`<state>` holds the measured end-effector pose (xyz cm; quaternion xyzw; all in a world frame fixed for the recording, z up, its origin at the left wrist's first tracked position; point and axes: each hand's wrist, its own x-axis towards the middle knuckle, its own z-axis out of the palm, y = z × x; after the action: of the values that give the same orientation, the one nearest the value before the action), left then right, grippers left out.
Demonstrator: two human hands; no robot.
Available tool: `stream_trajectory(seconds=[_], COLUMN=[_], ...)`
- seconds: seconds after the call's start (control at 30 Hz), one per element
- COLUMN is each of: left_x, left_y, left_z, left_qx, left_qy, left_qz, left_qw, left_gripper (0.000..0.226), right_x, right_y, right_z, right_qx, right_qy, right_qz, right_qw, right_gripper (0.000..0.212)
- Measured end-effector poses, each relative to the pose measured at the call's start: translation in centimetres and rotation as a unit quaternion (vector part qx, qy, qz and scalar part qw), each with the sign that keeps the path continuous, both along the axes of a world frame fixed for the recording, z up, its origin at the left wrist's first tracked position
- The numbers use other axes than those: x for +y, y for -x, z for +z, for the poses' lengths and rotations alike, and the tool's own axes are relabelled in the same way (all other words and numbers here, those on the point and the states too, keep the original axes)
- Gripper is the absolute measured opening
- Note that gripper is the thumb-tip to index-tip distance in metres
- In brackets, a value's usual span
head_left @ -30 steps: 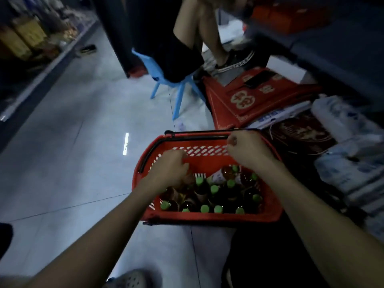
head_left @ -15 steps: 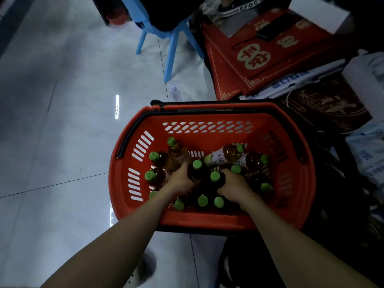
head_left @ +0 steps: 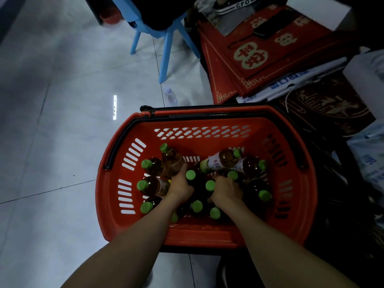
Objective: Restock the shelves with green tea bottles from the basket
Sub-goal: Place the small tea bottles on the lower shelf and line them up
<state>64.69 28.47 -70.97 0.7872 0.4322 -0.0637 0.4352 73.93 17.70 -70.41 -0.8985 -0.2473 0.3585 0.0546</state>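
Green caps mark the stock. My left hand [head_left: 180, 187] curls round the neck of one tea bottle [head_left: 190, 175], and my right hand [head_left: 225, 191] curls round the second bottle [head_left: 210, 185] just beside it, so the hands nearly touch mid-basket. Both grips look closed, though dim light hides my fingertips. Both bottles stand upright with caps toward me, so the lift is straight up. Other bottles [head_left: 265, 195] stand around my hands, and two lie flat at the far side. All sit in the red basket [head_left: 207, 235] on the tiled floor [head_left: 62, 121]. No shelves are in view.
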Motion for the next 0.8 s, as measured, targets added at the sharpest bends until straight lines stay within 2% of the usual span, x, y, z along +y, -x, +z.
stream_trajectory(seconds=[0.17, 0.33, 0.47, 0.53, 0.6, 0.67, 0.73, 0.8], left_x=[-0.1, 1.9, 2.5, 2.1, 0.7, -1.3, -3.4, -4.9], left_y=[0.7, 1.4, 1.5, 1.3, 0.7, -0.2, -1.2, -2.1], left_z=[1.9, 6.4, 11.6, 13.8, 15.6, 17.0, 18.5, 19.8], left_qx=[-0.055, -0.138, -0.199, -0.234, -0.275, -0.301, -0.327, -0.346], left_qy=[0.004, 0.054, 0.095, 0.135, 0.213, 0.284, 0.321, 0.325], left_qz=[-0.001, 0.006, -0.029, -0.017, 0.022, 0.05, 0.066, 0.079], left_qw=[0.998, 0.989, 0.975, 0.963, 0.937, 0.909, 0.886, 0.876], left_gripper=[0.062, 0.055, 0.058, 0.063, 0.063, 0.058, 0.051, 0.052], right_x=[-1.3, -2.7, -3.9, -4.5, -5.0, -5.5, -6.3, -7.7], right_y=[-0.1, -1.9, -3.4, -3.7, -3.5, -3.4, -3.5, -3.6], right_z=[1.2, 6.5, 12.0, 14.3, 16.3, 17.6, 18.4, 19.3], right_qx=[0.074, 0.139, 0.163, 0.179, 0.208, 0.25, 0.272, 0.288], right_qy=[-0.113, -0.286, -0.41, -0.473, -0.526, -0.538, -0.524, -0.524], right_qz=[-0.053, -0.059, -0.118, -0.167, -0.225, -0.294, -0.33, -0.331], right_qw=[0.989, 0.946, 0.89, 0.847, 0.794, 0.749, 0.737, 0.73], right_gripper=[0.058, 0.04, 0.041, 0.031, 0.023, 0.041, 0.07, 0.089])
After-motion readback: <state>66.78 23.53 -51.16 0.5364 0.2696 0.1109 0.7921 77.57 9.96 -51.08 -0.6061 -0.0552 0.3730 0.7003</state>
